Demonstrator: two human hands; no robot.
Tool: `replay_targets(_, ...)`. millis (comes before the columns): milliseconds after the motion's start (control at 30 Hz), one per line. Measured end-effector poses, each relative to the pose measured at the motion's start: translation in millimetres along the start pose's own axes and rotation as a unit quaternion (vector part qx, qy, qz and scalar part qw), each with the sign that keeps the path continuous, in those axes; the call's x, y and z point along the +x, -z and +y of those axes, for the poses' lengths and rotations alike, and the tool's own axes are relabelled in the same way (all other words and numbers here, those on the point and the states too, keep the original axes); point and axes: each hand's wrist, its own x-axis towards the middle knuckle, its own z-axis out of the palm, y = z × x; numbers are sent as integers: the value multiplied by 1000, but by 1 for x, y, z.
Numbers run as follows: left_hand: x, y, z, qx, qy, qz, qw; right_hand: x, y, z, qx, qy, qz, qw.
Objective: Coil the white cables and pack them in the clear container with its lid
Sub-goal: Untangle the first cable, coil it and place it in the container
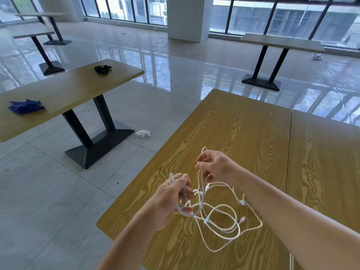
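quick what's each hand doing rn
left hand: grips a cable bundle, plug end up
right hand: pinches a strand of cable

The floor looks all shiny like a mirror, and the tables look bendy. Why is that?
In the head view, daylight from the big windows glares off the glossy floor, which mirrors the window frames. The wide-angle lens bends straight edges, so the wooden table looks stretched and tilted. The hands and white cables look sharp, with only soft shadows.
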Motion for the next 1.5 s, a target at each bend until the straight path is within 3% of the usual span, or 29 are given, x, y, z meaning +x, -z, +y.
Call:
replay_targets(233, 8, -10, -15, -40, 46, -4, 998, -10, 5, -1, 186, -3, 89, 978)
replay_targets(433, 15, -16, -27, -101, 78, 3, 992, -22, 15, 1, 312, -15, 77, 947)
replay_targets(700, 20, -25, -36, -86, 76, -23, 993, -39, 21, 4, 335, -9, 49, 941)
replay_targets(933, 30, -30, -41, -9, 57, 27, 998, -45, 19, 4, 367, -19, 51, 929)
replay_targets(1067, 35, -28, -47, 32, 34, 27, 999, -40, 29, 7, 300, -79, 118, 943)
replay_targets(1200, 38, -19, -55, 44, 31, 23, 998, -35, 43, 19, 276, -153, 162, 935)
replay_targets(1500, 38, 6, -66, 28, 69, 35, 997, -22, 60, 54, 268, -238, 168, 918)
